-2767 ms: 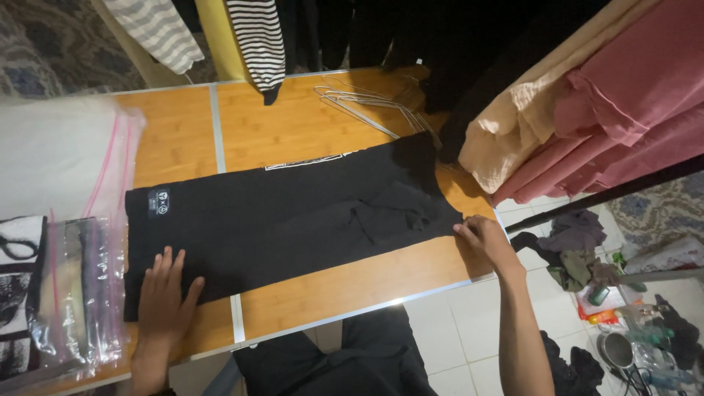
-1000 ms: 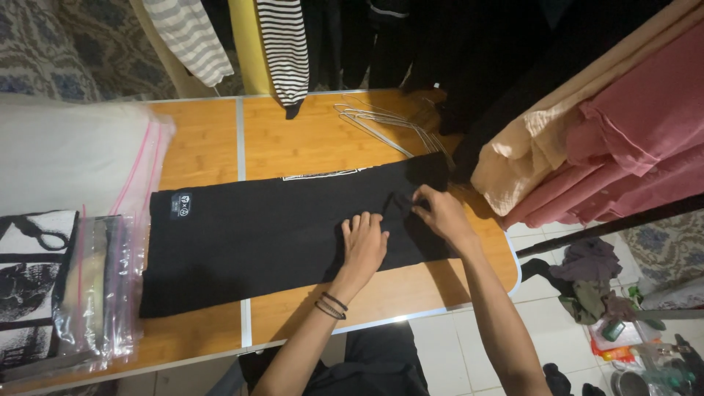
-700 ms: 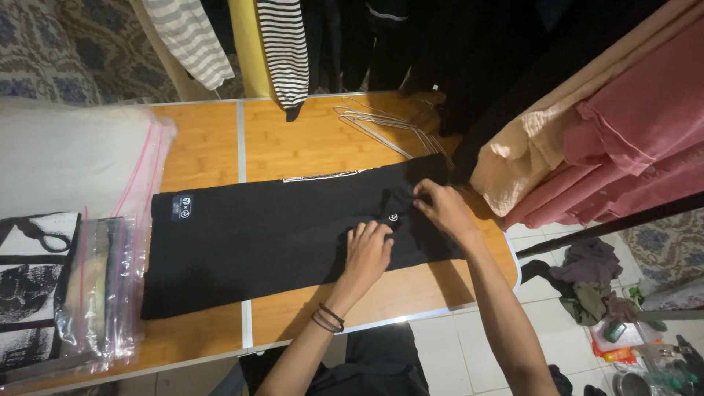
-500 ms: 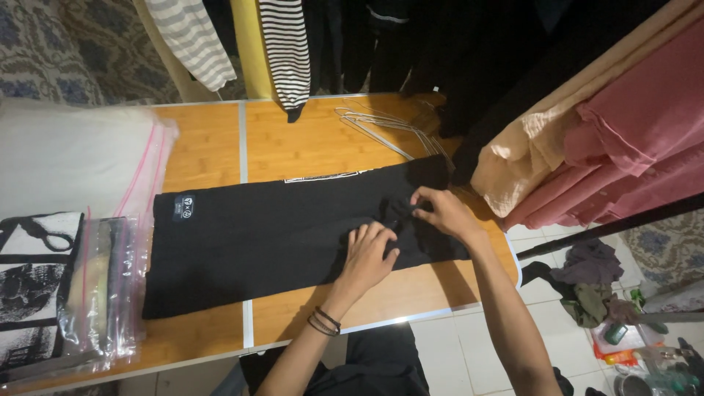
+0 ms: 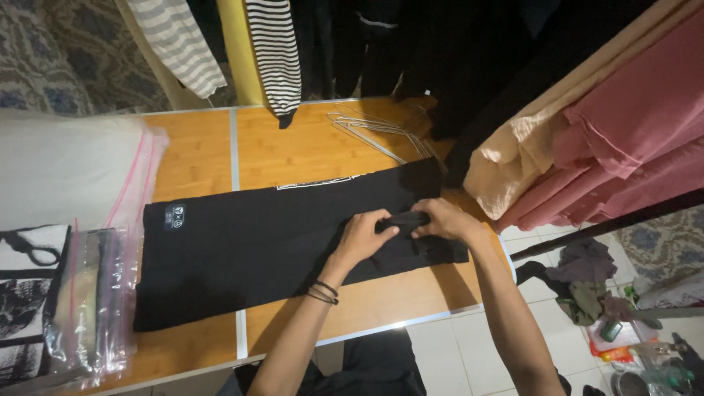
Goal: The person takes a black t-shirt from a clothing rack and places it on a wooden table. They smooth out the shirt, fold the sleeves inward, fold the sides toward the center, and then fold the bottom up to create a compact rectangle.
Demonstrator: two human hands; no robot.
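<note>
A black folded garment (image 5: 249, 246) lies flat across the wooden table (image 5: 308, 150), with a small white label near its left end. My left hand (image 5: 361, 236) and my right hand (image 5: 444, 219) meet at the garment's right end. Both pinch a raised fold of the black cloth (image 5: 405, 219) between them. My left wrist wears dark bands.
Clear plastic bags (image 5: 95, 301) with folded printed garments lie at the table's left, a white bundle (image 5: 66, 169) behind them. Wire hangers (image 5: 374, 132) rest at the back. Striped, black, beige and pink clothes (image 5: 609, 125) hang around. Clutter lies on the tiled floor at right.
My left hand moved from the garment's left end to its right end beside my right hand. Both hands closed on a fold of cloth there.
</note>
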